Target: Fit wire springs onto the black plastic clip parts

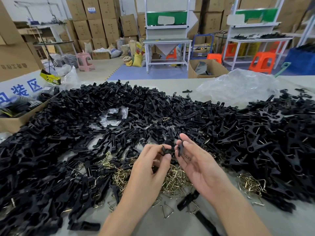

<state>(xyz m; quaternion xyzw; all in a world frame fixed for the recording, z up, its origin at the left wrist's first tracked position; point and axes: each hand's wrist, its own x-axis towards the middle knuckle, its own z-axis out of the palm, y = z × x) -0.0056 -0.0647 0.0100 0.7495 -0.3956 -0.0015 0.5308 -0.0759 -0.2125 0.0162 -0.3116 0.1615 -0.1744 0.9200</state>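
Right now both hands hover just above the table (150,223), close together over the heap of wire springs (172,178). The left hand (150,166) has its fingers curled, thumb and fingertips pinching one black clip part (165,149). The right hand (199,166) lies mostly open, palm turned up, with only thumb and forefinger nipping a second black part (181,148) and the other fingers relaxed. Neither hand appears to hold a spring, though the small parts hide the fingertips, so I cannot be sure. Judging by that, the step is lining up the two halves before a spring goes on. To do it well, the halves should be turned so their pivot ends meet squarely and gripped by the edges so the spring seat is left uncovered. One finger should be freed to lift a single spring rather than a tangled clump. Room is tight: the great pile of black clip parts (119,108) wraps around the left, far and right sides, touching the spring heap, and a smaller clump of springs (250,183) sits to the right. The only bare table is the strip nearest the person, where a few loose springs (166,211) lie. A cardboard box (12,122) borders the far left and a clear plastic bag (238,86) lies beyond the pile, both well apart from the hands.
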